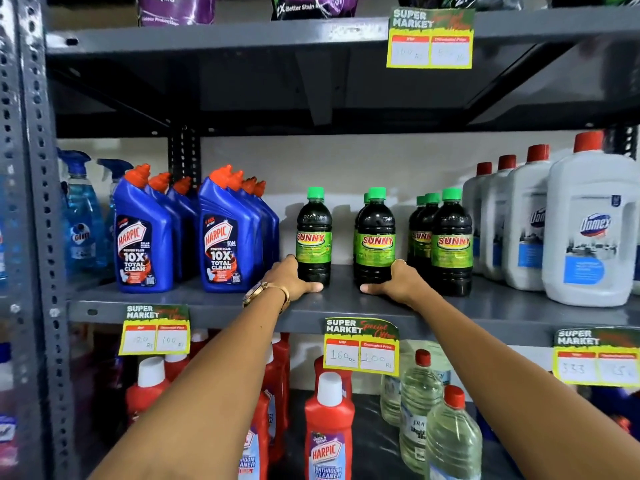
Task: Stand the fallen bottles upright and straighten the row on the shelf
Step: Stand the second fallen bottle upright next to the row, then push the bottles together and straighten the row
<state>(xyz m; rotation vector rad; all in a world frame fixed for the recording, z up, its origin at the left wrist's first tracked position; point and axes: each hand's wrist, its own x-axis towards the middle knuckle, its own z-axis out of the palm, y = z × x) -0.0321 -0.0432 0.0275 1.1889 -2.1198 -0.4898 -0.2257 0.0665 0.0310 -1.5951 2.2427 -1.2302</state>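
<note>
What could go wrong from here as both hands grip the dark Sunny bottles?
The left hand and right hand each hold a Sunny bottle low at its base, so a quick slide might tip it. The middle bottle could knock the one behind it, and the left bottle could bump the Harpic bottles.

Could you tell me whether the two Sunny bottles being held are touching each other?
Apart: the head view shows bare shelf and wall between the left-hand bottle and the right-hand bottle.
</note>
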